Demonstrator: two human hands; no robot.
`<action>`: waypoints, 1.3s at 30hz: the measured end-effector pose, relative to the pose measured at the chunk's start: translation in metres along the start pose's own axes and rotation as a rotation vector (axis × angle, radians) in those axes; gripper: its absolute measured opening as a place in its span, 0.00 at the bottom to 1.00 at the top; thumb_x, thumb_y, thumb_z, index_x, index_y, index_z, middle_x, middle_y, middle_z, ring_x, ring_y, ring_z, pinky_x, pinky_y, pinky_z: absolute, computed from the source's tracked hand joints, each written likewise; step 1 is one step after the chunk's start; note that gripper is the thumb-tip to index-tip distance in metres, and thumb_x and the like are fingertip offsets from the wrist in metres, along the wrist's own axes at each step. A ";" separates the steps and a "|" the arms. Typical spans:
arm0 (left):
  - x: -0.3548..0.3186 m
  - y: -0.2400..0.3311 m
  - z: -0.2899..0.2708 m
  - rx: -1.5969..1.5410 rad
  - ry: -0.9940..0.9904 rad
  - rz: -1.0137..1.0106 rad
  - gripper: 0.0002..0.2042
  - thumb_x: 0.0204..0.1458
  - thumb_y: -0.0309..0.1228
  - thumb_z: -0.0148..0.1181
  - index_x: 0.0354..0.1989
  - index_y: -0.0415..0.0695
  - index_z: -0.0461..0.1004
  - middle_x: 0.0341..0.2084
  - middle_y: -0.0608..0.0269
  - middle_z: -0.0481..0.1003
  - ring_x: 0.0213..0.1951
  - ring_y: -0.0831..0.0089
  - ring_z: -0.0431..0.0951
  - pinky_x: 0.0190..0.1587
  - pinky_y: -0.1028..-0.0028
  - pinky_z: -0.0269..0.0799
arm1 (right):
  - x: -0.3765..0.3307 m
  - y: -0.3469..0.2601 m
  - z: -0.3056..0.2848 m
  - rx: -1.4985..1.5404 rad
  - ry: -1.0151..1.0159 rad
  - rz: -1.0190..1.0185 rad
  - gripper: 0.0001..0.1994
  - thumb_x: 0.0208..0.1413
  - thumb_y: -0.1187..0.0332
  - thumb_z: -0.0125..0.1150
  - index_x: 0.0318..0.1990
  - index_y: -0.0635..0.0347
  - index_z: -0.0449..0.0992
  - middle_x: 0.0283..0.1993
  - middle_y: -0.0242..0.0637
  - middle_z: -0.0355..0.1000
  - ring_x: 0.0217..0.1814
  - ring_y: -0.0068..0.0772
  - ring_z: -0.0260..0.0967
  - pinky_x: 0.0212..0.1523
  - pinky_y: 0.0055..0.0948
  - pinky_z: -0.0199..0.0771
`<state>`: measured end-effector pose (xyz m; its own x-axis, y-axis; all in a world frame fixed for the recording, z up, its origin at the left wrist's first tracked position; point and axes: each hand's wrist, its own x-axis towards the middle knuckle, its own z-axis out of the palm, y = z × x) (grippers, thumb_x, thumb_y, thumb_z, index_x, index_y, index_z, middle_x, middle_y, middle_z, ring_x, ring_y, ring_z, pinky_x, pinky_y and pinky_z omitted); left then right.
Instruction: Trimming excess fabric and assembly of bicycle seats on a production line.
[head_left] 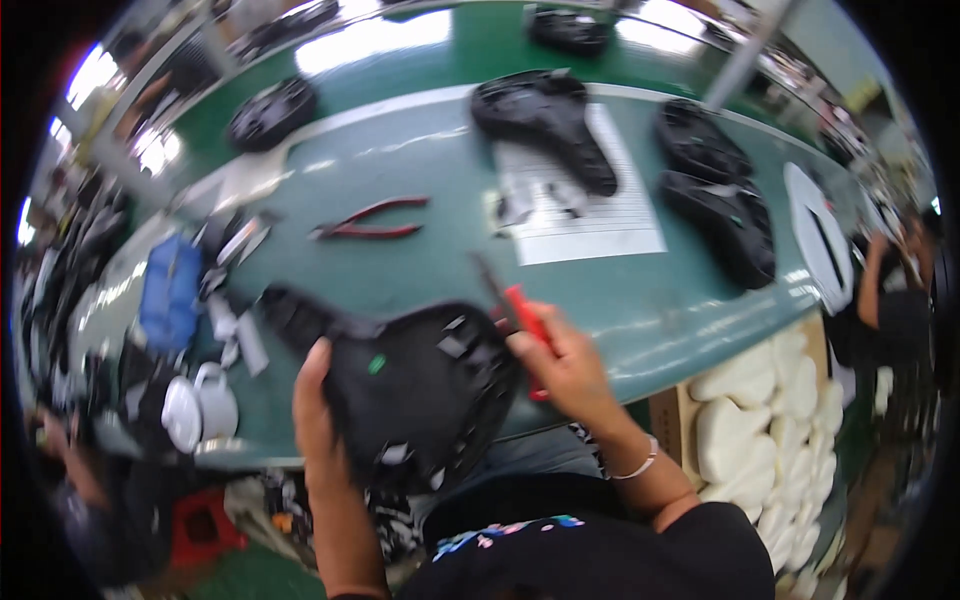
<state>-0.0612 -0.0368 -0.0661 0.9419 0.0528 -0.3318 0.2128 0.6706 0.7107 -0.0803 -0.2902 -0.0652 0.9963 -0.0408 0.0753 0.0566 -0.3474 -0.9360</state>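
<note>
Left hand (314,390) had fingers clamped on the black bike saddle (395,385), probably just steadying it, and the right hand (568,368) had fingers wrapped round some red-handled tool (524,308).

The saddle (385,395) looks matt plastic, the tabletop (400,268) glossy.

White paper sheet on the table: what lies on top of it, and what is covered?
A black saddle-shaped part lies partly on it, with small pieces; the paper beneath is covered.

black saddle-shaped piece (400,375), nose leftward, beside red-handled tool (527,317).
</note>
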 end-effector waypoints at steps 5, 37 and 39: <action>0.021 0.026 0.000 0.200 0.019 -0.028 0.20 0.53 0.37 0.55 0.48 0.33 0.68 0.38 0.56 0.74 0.35 0.70 0.78 0.39 0.74 0.75 | -0.005 -0.002 -0.019 0.092 -0.089 0.057 0.18 0.59 0.66 0.54 0.57 0.51 0.68 0.28 0.34 0.72 0.24 0.20 0.66 0.24 0.22 0.66; -0.038 0.015 0.005 0.283 0.254 0.181 0.21 0.49 0.35 0.57 0.48 0.35 0.65 0.37 0.59 0.69 0.37 0.73 0.71 0.43 0.75 0.68 | 0.030 -0.019 0.006 -0.229 -0.155 -0.451 0.33 0.51 0.74 0.60 0.64 0.59 0.55 0.59 0.49 0.65 0.50 0.34 0.72 0.45 0.28 0.74; -0.037 -0.003 -0.019 0.518 0.446 0.485 0.25 0.47 0.33 0.61 0.52 0.36 0.63 0.45 0.57 0.67 0.47 0.68 0.67 0.52 0.70 0.62 | 0.048 -0.028 0.000 0.135 -0.041 -0.005 0.34 0.48 0.77 0.59 0.64 0.58 0.54 0.53 0.43 0.69 0.41 0.25 0.70 0.42 0.26 0.73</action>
<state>-0.1016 -0.0267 -0.0676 0.7915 0.6090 -0.0525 0.0053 0.0792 0.9968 -0.0336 -0.2826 -0.0355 0.9977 -0.0001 0.0682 0.0666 -0.2186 -0.9735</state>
